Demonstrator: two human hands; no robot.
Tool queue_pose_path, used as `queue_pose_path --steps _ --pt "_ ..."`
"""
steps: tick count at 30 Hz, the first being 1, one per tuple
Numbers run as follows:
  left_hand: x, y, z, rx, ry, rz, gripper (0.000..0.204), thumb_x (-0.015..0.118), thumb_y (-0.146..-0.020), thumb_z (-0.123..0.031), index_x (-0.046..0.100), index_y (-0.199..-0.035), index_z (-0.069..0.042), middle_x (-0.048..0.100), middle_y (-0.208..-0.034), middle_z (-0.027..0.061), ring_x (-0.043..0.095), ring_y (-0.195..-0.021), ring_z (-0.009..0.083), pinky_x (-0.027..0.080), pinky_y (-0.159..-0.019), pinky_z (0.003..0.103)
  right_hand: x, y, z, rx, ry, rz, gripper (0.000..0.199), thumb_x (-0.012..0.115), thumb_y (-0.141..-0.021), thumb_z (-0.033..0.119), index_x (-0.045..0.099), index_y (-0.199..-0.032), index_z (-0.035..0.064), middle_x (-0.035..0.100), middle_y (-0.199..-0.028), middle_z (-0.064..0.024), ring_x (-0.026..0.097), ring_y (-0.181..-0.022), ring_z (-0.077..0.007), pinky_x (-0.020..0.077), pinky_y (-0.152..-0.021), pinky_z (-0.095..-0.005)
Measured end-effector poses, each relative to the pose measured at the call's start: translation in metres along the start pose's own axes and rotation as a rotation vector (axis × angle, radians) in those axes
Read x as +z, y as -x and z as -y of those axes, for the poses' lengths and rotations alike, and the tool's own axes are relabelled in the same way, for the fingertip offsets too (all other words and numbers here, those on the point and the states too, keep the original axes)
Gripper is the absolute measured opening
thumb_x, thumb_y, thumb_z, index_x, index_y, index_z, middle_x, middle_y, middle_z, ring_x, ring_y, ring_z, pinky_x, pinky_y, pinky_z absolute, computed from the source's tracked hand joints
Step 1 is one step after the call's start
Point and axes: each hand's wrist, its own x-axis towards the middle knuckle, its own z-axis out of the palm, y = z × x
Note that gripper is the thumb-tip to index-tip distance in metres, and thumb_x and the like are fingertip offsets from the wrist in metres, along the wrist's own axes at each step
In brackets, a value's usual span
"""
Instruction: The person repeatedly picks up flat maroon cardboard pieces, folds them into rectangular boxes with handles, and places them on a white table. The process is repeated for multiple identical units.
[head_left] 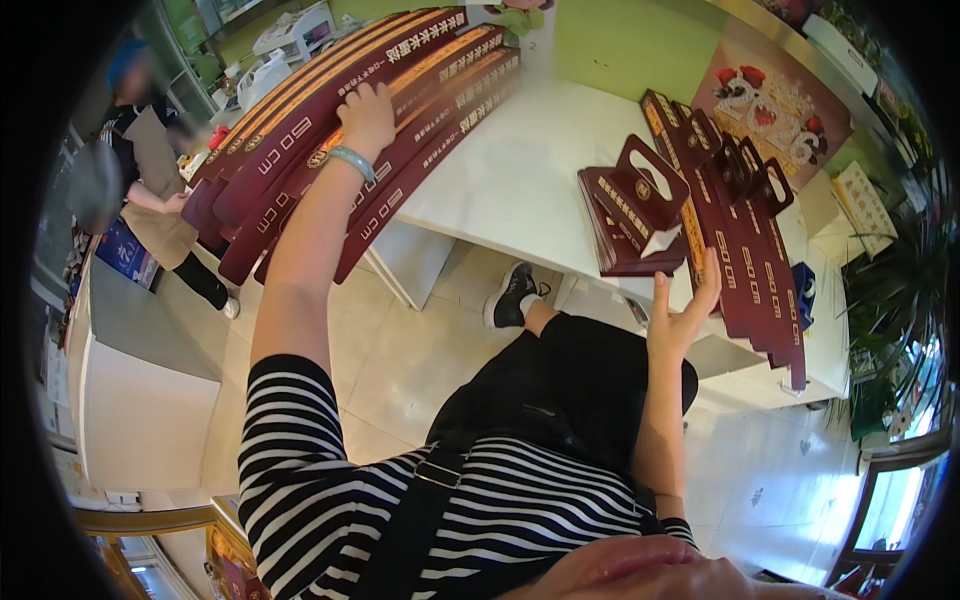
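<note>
Long, narrow maroon boxes [420,90] with pale lettering and orange strips lie stacked at the left of the white table. My left hand [367,118] has its fingers curled over the edge of one box in this stack. On the right, my right hand [682,315] is open, thumb and fingers apart. It is by the front edge of a pile of flat maroon carry boxes [625,225], whose top one has a handle cut-out and a white corner turned up. More long maroon boxes [745,275] lie fanned beside that hand, several handle pieces [745,165] standing among them.
The white table [560,130] runs between the two stacks. A person in an apron [155,160] stands at the far left, near a white counter [145,410]. A plant [900,290] is on the right, and a cake poster [765,110] hangs behind the table.
</note>
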Motion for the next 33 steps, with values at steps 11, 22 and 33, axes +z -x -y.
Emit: queue_pose_path --steps 11,22,33 --pt "-0.119 0.098 -0.021 0.34 1.205 0.019 0.087 0.081 -0.085 -0.03 0.036 -0.153 0.001 0.056 -0.139 0.0207 0.057 -0.126 0.0317 0.047 -0.104 0.04 -0.023 -0.012 0.051 -0.041 -0.348 0.331 0.066 0.081 -0.081 0.014 0.052 -0.139 0.0029 0.051 -0.141 -0.02 0.051 -0.131 -0.0352 0.0424 -0.108 -0.0427" --pt "-0.178 0.258 -0.195 0.742 2.037 0.465 0.116 0.086 -0.082 -0.031 0.005 -0.161 -0.005 0.022 -0.161 0.0168 0.033 -0.146 0.0336 0.033 -0.117 0.047 -0.106 -0.083 0.069 0.358 -0.671 0.653 0.116 0.092 -0.065 0.014 0.024 -0.159 0.0035 0.045 -0.15 -0.0159 0.047 -0.134 -0.0222 0.0389 -0.112 -0.0362" --pt "-0.184 0.245 -0.238 -0.014 2.868 0.889 0.045 0.076 -0.093 -0.017 0.053 -0.129 -0.004 0.065 -0.116 0.0055 0.067 -0.102 0.0168 0.057 -0.088 0.033 -0.137 0.034 0.017 0.552 -0.613 0.941 0.127 0.097 -0.061 0.028 0.02 -0.158 0.001 0.041 -0.152 -0.0173 0.034 -0.143 -0.0239 0.0233 -0.12 -0.0367"
